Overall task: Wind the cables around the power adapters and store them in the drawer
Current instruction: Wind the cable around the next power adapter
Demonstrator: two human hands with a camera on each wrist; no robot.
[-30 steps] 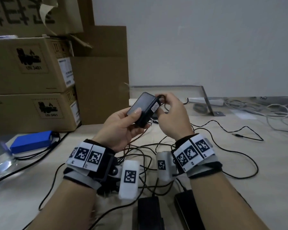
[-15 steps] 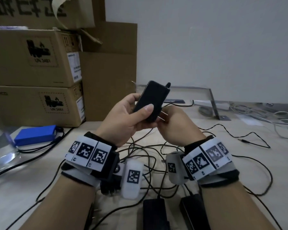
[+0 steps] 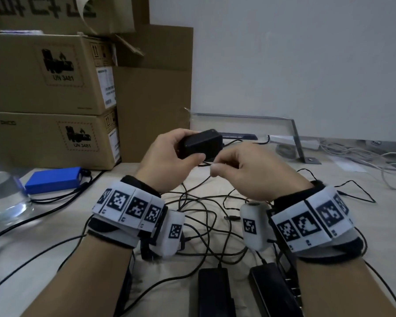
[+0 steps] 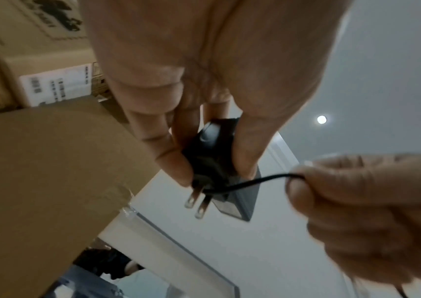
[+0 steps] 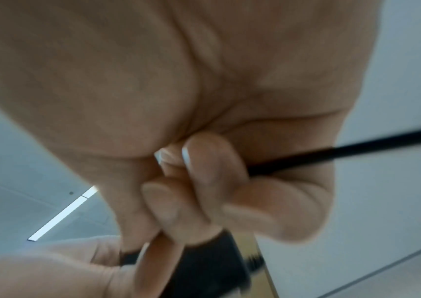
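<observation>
Black power adapter point(image 3: 200, 143): gripped by left hand point(image 3: 167, 161), raised above table point(image 3: 352, 225).
Cable point(image 4: 250, 182): pinched by right hand point(image 3: 252, 172), just beside prongs point(image 4: 196, 201).
Cardboard boxes point(image 3: 55, 88): left edge.

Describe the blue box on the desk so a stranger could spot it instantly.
Start at the stacked cardboard boxes against the wall on the left. Just in front of the lowest one, on the pale desk, lies the blue box, flat, with black cables leaving its right end. It is the only blue thing; the adapters nearby are black.
</observation>
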